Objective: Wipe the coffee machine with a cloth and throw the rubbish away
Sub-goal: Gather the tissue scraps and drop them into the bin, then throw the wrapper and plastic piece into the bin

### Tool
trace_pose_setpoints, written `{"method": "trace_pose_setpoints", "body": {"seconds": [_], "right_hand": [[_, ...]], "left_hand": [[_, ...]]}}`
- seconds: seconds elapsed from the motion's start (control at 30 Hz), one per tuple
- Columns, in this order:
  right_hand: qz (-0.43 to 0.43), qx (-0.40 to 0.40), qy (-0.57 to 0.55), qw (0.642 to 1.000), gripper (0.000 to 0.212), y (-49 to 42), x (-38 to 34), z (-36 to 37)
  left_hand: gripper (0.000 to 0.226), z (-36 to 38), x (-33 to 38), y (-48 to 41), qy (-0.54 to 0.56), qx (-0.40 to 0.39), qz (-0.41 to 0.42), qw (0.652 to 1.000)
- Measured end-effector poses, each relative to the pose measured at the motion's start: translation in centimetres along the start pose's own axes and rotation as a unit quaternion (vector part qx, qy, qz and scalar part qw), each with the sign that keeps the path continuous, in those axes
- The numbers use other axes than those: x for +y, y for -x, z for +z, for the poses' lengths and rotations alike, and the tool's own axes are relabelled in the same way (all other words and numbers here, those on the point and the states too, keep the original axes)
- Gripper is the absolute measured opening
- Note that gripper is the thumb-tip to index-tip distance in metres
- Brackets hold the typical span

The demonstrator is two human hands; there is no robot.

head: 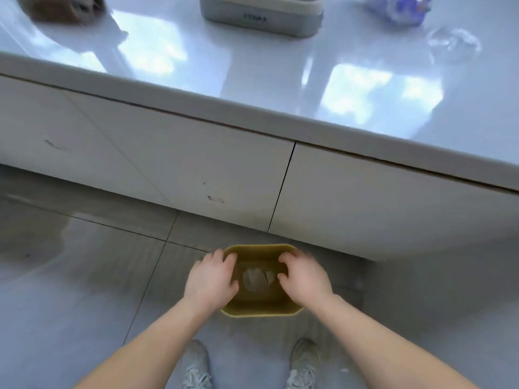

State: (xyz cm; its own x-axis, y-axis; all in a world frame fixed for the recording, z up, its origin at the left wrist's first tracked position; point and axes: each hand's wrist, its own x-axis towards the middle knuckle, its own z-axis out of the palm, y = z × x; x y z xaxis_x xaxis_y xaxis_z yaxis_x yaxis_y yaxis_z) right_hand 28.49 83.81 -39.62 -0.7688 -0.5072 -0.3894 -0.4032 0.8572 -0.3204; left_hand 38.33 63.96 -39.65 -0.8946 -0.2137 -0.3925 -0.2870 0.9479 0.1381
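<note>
Yellow bin point(261, 311) stood on the floor below the counter point(252, 94). Left hand point(210, 276) had its fingers curled over the bin's left rim, and right hand point(304, 276) over the right rim. Crumpled rubbish point(257, 279) lay inside. Coffee machine point(261, 15) and brown cloth point(61, 9) sat up on the counter.

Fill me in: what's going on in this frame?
A person stands at a white counter and looks down at a small yellow bin near their feet. The left hand and right hand grip opposite sides of its rim, fingers curled over the edge. Crumpled rubbish lies at the bottom. Up on the counter sit the grey coffee machine, a brown cloth to its left, and loose plastic wrapping to its right, none of it being touched.
</note>
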Motion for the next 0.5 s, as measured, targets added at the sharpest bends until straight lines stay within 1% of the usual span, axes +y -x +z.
{"method": "trace_pose_setpoints", "body": {"seconds": [0.13,0.23,0.37,0.5], "right_hand": [[-0.001,0.032,0.002,0.999,0.039,2.9,-2.0,-5.6],[-0.002,0.063,-0.005,0.998,0.035,5.4,-3.7,-10.0],[0.001,0.104,-0.016,0.994,0.031,7.8,-5.5,-15.7],[0.005,0.129,-0.027,0.991,0.033,9.4,-6.7,-20.1]], "left_hand": [[0.053,-5.7,0.6,2.8,0.006,0.019,-0.008,1.000],[0.053,-10.4,1.4,4.9,0.000,0.030,0.000,1.000],[0.054,-16.3,2.4,6.4,-0.020,0.065,0.015,0.998],[0.053,-20.5,3.5,7.2,-0.021,0.089,0.017,0.996]]}}
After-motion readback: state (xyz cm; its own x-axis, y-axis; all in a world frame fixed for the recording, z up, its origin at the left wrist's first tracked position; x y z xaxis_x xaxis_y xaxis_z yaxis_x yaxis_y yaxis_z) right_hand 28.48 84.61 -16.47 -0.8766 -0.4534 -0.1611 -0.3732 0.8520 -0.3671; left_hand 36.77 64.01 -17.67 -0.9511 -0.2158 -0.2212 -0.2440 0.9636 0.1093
